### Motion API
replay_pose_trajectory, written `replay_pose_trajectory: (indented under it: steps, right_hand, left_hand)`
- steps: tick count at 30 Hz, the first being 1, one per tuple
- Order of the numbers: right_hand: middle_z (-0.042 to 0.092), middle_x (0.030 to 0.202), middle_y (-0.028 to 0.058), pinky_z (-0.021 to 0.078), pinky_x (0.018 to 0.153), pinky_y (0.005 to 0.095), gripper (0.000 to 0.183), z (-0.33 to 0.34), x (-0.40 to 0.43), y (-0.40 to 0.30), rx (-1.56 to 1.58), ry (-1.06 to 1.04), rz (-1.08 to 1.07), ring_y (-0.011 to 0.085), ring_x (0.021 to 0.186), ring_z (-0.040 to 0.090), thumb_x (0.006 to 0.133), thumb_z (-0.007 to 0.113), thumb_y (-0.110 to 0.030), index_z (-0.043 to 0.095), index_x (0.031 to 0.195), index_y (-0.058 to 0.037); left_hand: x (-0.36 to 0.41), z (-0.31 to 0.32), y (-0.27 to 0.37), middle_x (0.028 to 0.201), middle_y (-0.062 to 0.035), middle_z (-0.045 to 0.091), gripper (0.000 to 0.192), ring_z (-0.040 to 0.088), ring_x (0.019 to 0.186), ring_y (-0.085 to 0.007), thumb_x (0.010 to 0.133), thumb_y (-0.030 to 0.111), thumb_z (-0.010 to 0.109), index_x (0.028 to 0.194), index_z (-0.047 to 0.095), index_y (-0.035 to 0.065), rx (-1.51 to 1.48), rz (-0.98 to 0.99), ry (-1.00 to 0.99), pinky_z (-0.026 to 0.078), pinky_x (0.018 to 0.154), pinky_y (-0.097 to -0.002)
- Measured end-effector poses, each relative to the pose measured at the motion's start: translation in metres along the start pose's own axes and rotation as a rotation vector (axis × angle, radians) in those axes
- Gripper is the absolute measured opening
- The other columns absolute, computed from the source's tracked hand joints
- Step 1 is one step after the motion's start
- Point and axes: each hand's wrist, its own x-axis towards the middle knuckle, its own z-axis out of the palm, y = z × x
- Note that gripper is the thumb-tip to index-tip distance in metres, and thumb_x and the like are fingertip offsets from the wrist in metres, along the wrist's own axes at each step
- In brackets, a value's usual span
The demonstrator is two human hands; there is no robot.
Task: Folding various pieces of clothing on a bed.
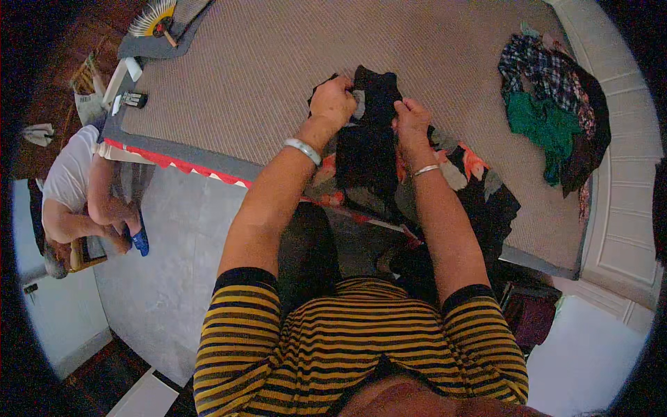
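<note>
Both hands grip a black cloth garment [367, 156] above the near edge of a bed covered with a woven mat [234, 78]. My left hand [333, 101] pinches it at its upper left, where a grey patch shows beside the fingers. On the other side, my right hand [411, 122] holds the garment's right edge. The dark cloth hangs down between my forearms towards my lap. Under and beside my right forearm lies a black, grey and orange patterned fabric [471, 164], spread over the bed's edge. Whether it joins the black garment, I cannot tell.
A heap of clothes, with a green garment [542, 120] and a plaid one [542, 62], lies at the far right by the white headboard [620, 208]. A yellow-and-white fan [156, 23] rests at the upper left. A person [78, 182] in a white shirt sits bent over at left.
</note>
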Motion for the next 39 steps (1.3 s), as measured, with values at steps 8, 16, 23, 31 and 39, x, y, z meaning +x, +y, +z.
replay_pose_trajectory:
  steps: [8, 16, 23, 31, 39]
  right_hand:
    - [0.048, 0.052, 0.0007, 0.0355, 0.041, 0.0270, 0.016, 0.004, -0.006, -0.002, -0.070, -0.026, -0.092, 0.0103, 0.043, 0.045, 0.083, 0.056, -0.013, 0.055, 0.070, -0.0027]
    - [0.052, 0.054, 0.0028, 0.0381, 0.041, 0.0306, 0.015, 0.003, 0.006, 0.016, -0.054, -0.021, -0.167, 0.0126, 0.045, 0.049, 0.080, 0.059, -0.013, 0.057, 0.072, -0.0011]
    - [0.053, 0.057, 0.0042, 0.0399, 0.042, 0.0302, 0.012, -0.001, 0.004, 0.012, -0.122, 0.002, -0.136, 0.0135, 0.045, 0.050, 0.080, 0.059, -0.012, 0.060, 0.081, -0.0002]
    - [0.051, 0.057, 0.0033, 0.0373, 0.040, 0.0269, 0.014, 0.006, -0.002, 0.007, 0.078, 0.044, -0.032, 0.0111, 0.045, 0.048, 0.082, 0.058, -0.012, 0.059, 0.083, 0.0012]
    - [0.047, 0.057, 0.0005, 0.0350, 0.040, 0.0243, 0.010, 0.003, 0.000, 0.012, 0.002, 0.036, -0.079, 0.0101, 0.044, 0.044, 0.083, 0.057, -0.011, 0.058, 0.081, -0.0008]
  left_hand:
    - [0.004, -0.008, 0.021, 0.089, -0.0186, 0.063, 0.032, 0.060, 0.085, -0.0364, 0.074, 0.031, 0.058, 0.093, 0.064, 0.0059, 0.074, -0.022, -0.158, 0.048, 0.074, -0.0444]
    - [0.005, 0.004, 0.027, 0.087, -0.0171, 0.064, 0.027, 0.061, 0.084, -0.0348, 0.074, 0.029, 0.058, 0.089, 0.066, 0.0071, 0.240, 0.131, -0.210, 0.049, 0.075, -0.0429]
    - [0.008, -0.012, 0.048, 0.087, -0.0200, 0.063, 0.023, 0.061, 0.085, -0.0358, 0.071, 0.021, 0.055, 0.082, 0.065, 0.0038, 0.279, 0.082, -0.260, 0.048, 0.076, -0.0412]
    - [0.027, -0.003, -0.005, 0.085, -0.0202, 0.062, 0.025, 0.060, 0.082, -0.0381, 0.073, 0.022, 0.052, 0.081, 0.066, 0.0032, -0.075, -0.085, 0.078, 0.048, 0.074, -0.0428]
    - [0.025, 0.000, 0.008, 0.081, -0.0214, 0.062, 0.020, 0.059, 0.080, -0.0391, 0.073, 0.016, 0.053, 0.081, 0.065, 0.0008, -0.245, -0.272, 0.167, 0.047, 0.073, -0.0430]
